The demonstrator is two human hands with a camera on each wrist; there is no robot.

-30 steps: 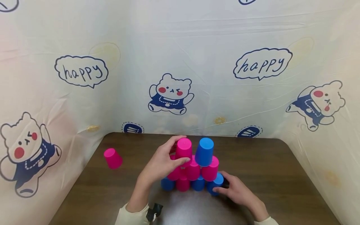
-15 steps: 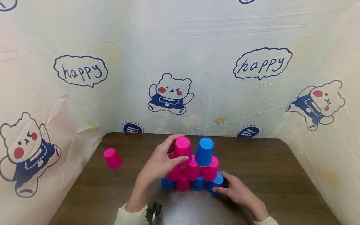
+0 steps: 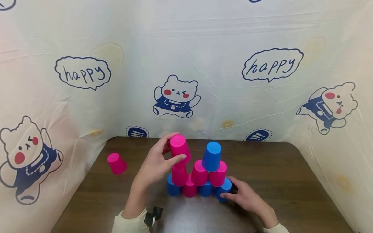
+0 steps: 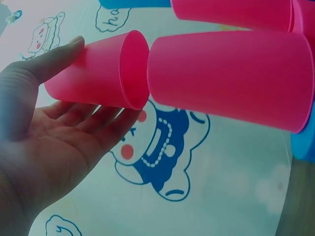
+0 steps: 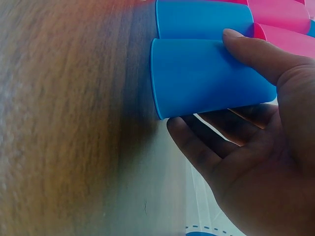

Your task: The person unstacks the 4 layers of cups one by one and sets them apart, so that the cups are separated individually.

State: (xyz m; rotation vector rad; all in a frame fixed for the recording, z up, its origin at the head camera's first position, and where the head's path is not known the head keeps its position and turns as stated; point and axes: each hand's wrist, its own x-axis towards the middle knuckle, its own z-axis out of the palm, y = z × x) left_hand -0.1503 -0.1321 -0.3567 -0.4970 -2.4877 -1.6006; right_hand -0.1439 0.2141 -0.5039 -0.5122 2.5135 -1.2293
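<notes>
My left hand (image 3: 155, 163) grips a pink cup (image 3: 180, 149), mouth down and tilted, over the left end of a cup stack. In the left wrist view the held cup's rim lies right by the base of the pink cup (image 4: 226, 78) below it; whether they touch I cannot tell. A blue cup (image 3: 212, 157) stands upside down across the middle and right pink cups (image 3: 217, 174) of the second row. My right hand (image 3: 247, 196) holds the blue cup (image 5: 206, 78) at the bottom row's right end, thumb on one side and fingers on the other.
A lone pink cup (image 3: 117, 164) stands at the left on the dark wooden table (image 3: 262, 161). The bottom row also has a pink cup (image 3: 190, 189) between blue ones. A printed curtain (image 3: 186, 48) rises behind and beside the table.
My left hand has moved left and slightly up with the pink cup, which now tilts more and has come away from the middle second-row cup. The right hand stays where it was.
</notes>
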